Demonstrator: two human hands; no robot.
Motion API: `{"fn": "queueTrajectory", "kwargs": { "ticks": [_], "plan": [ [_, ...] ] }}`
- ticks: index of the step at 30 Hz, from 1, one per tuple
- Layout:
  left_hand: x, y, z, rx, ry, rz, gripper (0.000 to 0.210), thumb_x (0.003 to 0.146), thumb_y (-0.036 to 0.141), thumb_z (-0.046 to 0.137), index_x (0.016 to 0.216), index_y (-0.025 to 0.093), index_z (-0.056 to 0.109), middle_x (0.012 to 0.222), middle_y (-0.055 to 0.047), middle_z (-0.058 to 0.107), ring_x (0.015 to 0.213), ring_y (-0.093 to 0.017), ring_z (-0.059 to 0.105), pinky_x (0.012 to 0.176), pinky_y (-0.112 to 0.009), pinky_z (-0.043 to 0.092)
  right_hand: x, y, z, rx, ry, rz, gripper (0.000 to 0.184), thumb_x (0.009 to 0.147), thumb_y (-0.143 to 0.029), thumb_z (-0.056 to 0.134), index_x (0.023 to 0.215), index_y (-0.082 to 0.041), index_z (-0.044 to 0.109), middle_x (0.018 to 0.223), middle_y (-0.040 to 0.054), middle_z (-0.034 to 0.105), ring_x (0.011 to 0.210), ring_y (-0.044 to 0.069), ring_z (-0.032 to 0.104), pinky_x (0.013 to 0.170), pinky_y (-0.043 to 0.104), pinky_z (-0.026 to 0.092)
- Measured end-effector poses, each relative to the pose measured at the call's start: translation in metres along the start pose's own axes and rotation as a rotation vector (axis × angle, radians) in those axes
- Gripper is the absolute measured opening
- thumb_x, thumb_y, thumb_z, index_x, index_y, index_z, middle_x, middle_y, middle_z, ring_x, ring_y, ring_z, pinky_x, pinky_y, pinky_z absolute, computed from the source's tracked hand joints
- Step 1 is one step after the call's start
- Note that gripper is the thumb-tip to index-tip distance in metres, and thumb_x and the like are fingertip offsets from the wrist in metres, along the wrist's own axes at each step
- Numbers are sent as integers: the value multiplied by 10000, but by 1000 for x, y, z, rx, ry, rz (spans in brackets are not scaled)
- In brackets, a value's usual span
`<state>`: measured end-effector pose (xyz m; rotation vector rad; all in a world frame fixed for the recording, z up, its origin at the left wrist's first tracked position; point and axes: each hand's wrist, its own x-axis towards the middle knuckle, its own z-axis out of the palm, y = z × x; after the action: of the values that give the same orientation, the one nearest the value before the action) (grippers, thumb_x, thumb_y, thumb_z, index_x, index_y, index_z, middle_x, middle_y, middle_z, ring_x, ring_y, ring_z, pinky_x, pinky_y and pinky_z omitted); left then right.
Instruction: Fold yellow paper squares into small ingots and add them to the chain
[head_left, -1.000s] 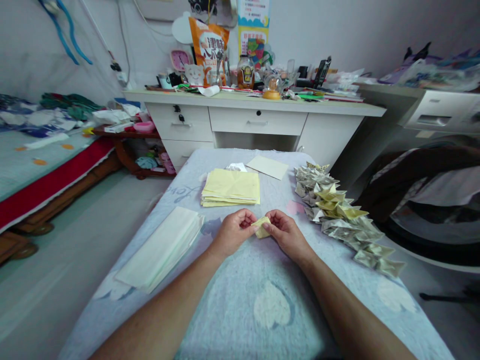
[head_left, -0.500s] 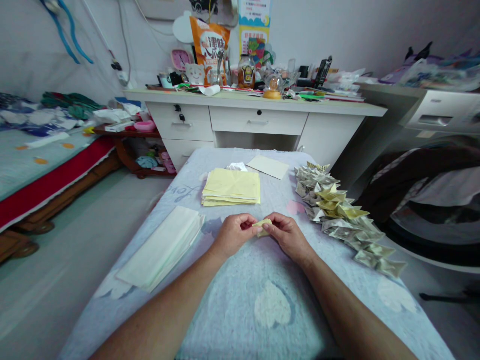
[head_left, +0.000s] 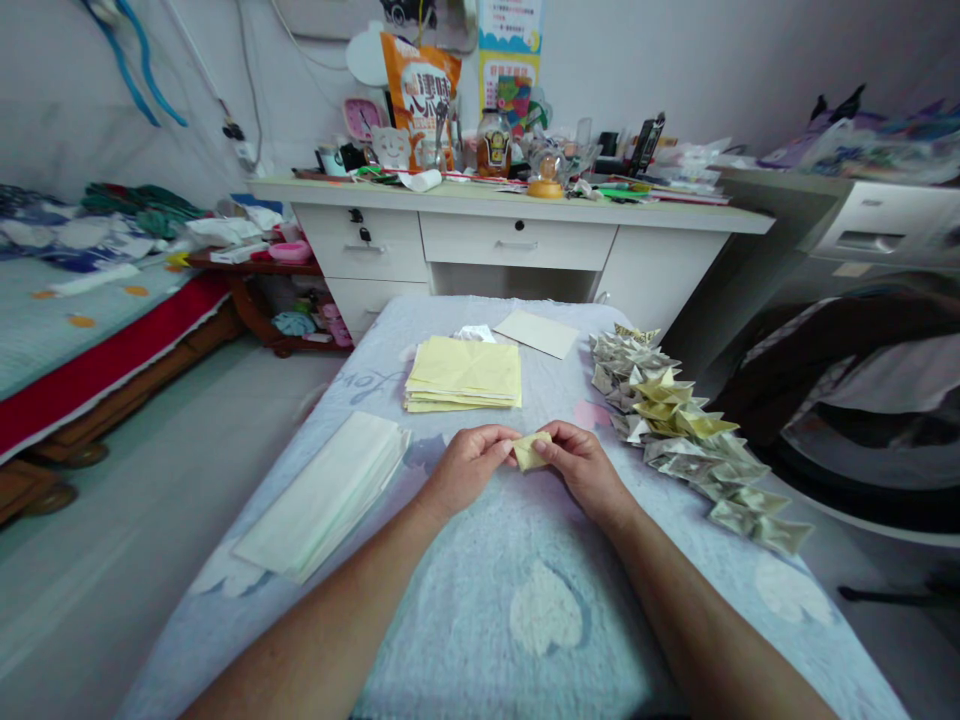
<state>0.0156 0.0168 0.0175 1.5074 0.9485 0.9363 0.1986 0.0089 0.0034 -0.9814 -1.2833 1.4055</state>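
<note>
A small piece of folded yellow paper (head_left: 529, 453) is pinched between my two hands above the cloth-covered table (head_left: 465, 620). My left hand (head_left: 470, 465) grips its left end with thumb and fingers. On its right side my right hand (head_left: 577, 462) presses it, the thumb lying on top. Just beyond the hands lies a stack of yellow paper sheets (head_left: 465, 372). A stack of whitish paper (head_left: 322, 495) rests slantwise to the left. Along the right side runs a row of folded paper pieces (head_left: 682, 430), mostly grey with several yellow ones.
A pale flat card (head_left: 536, 333) and crumpled white paper (head_left: 475, 333) lie at the table's far end. Behind stands a white desk (head_left: 517, 240) crowded with jars and a snack bag. A washing machine (head_left: 870, 240) is at the right, a bed (head_left: 97, 310) at the left.
The folded yellow paper has been turned, so more of its face shows between the hands. My fingers have shifted slightly on it; everything else stays in place.
</note>
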Motion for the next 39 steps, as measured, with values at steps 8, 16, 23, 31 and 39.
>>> {"fn": "queueTrajectory", "kwargs": {
  "ticks": [8, 16, 23, 31, 39],
  "plan": [
    [-2, -4, 8, 26, -43, 44, 257, 747, 290, 658, 944, 157, 560, 769, 17, 597, 677, -99, 536, 640, -206, 402, -1, 0, 2, 49, 9, 0, 242, 742, -403, 709, 776, -189, 602, 672, -22, 558, 606, 110, 476, 594, 236, 362],
    [-2, -1, 8, 231, 133, 106, 121, 783, 244, 578, 708, 155, 543, 644, 40, 506, 615, -87, 466, 585, -192, 372, -1, 1, 7, -36, -81, -75, 259, 775, -411, 674, 851, -207, 535, 704, -28, 525, 625, 109, 474, 581, 226, 361],
    [-5, 8, 11, 299, 164, 157, 104, 763, 239, 609, 715, 155, 572, 668, 31, 563, 637, -93, 498, 619, -191, 395, -2, -1, 5, -207, -42, -98, 239, 770, -402, 680, 771, -186, 579, 687, -21, 525, 645, 113, 454, 610, 234, 355],
    [-1, -5, 9, 198, 125, 67, 150, 755, 285, 645, 800, 151, 597, 652, 44, 518, 546, -62, 416, 491, -167, 318, 0, 3, 4, 25, -48, -18, 255, 722, -389, 733, 764, -190, 579, 650, -37, 528, 594, 99, 443, 578, 227, 341],
    [-2, -10, 14, 27, 67, -36, 136, 831, 311, 552, 845, 182, 513, 633, 66, 534, 404, -48, 471, 420, -164, 348, 1, 6, 3, -192, -10, -122, 187, 789, -355, 661, 781, -189, 575, 712, -20, 528, 648, 111, 466, 615, 238, 361]
  ]
}}
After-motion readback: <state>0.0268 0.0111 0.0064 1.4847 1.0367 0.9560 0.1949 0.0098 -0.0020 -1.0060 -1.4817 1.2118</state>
